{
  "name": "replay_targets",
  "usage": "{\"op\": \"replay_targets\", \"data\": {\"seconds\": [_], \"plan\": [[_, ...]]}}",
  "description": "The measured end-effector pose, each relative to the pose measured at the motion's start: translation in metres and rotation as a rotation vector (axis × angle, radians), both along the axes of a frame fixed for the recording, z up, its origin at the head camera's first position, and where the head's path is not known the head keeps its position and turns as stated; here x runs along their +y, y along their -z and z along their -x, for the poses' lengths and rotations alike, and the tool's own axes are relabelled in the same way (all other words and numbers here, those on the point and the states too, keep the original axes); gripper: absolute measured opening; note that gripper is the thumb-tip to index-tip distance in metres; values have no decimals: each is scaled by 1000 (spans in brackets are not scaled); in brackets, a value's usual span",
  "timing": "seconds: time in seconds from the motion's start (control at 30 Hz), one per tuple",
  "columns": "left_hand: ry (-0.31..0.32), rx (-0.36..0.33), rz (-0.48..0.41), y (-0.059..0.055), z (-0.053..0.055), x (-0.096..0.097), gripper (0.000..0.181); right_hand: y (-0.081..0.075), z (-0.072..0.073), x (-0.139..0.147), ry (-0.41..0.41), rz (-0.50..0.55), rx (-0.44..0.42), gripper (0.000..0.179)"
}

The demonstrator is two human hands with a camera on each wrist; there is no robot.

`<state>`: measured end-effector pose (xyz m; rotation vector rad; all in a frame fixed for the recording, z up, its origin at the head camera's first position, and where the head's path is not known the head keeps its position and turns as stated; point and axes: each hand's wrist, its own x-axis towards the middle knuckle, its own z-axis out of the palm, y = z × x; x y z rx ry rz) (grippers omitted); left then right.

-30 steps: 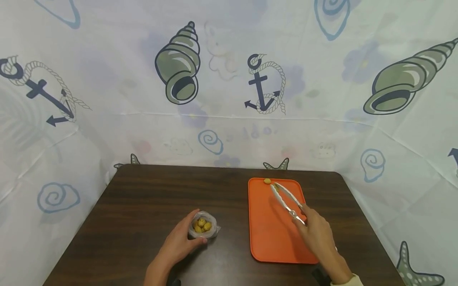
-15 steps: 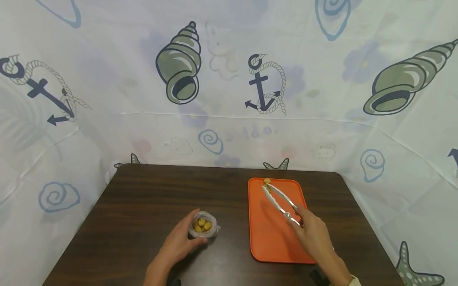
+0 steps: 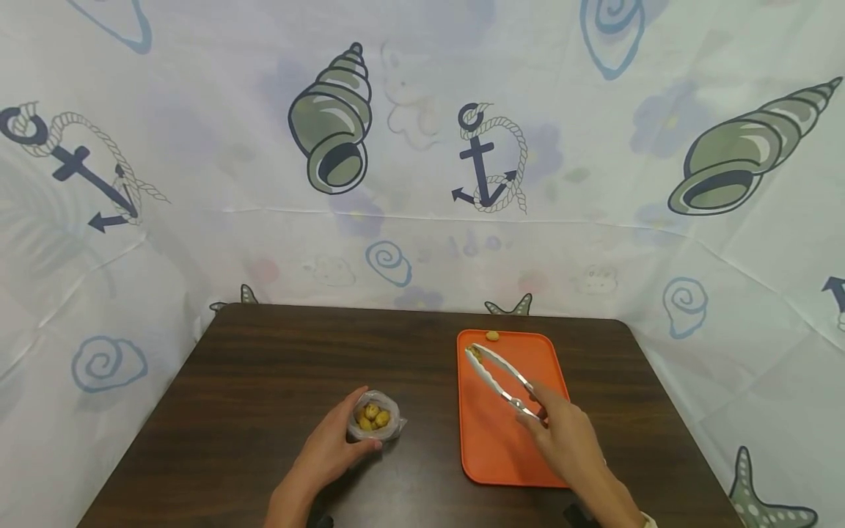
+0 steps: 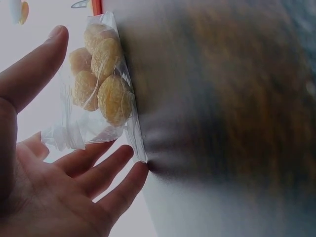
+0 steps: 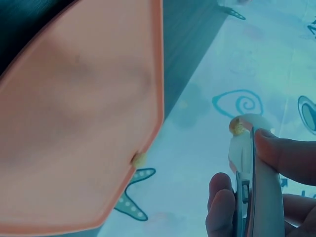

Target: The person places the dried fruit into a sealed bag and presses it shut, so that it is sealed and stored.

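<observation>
My left hand stands around a small clear plastic bag on the table, thumb and fingers spread. In the left wrist view its fingers are nearly straight, and fingertips touch the bag's lower edge. Inside are several yellow, wrinkled, round pieces, like dried fruit. Over the orange tray my right hand holds metal tongs with whitish tips. One yellow piece sits between those tips. Another yellow piece lies at the tray's far edge.
A dark wood-grain table bears the bag and the tray. Bare tabletop lies between the two. A pale sheet printed with shells, anchors and starfish hangs behind and at the sides.
My right hand has carried the tongs and the yellow piece in them leftward across the tray's far part, away from the other piece. The left hand and bag have not visibly moved.
</observation>
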<state>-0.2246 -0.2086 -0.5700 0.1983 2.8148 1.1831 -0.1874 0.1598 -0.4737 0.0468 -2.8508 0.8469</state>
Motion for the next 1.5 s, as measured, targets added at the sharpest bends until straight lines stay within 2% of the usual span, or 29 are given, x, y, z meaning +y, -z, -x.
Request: {"op": "replay_targets", "data": {"seconds": [0.13,0.27,0.57,0.83,1.23,1.5], "plan": [[0,1,2,1,0,0,97,2,-1,-6,-14,8,1,45],[0,2,-9,1,0,0,97,4,-3,-12,-25,1,14,49],[-2,6,-12,2,0,0,96,7,-7,-27,-62,-34,106,51],[1,11,-17,2,1,1,96,1,-7,-42,-54,-53,67,52],[1,28,-6,1,0,-1,96,-4,-9,-59,-117,-43,99,49],[8,36,-8,4,1,-1,96,-2,-11,-66,-141,-34,135,46]]}}
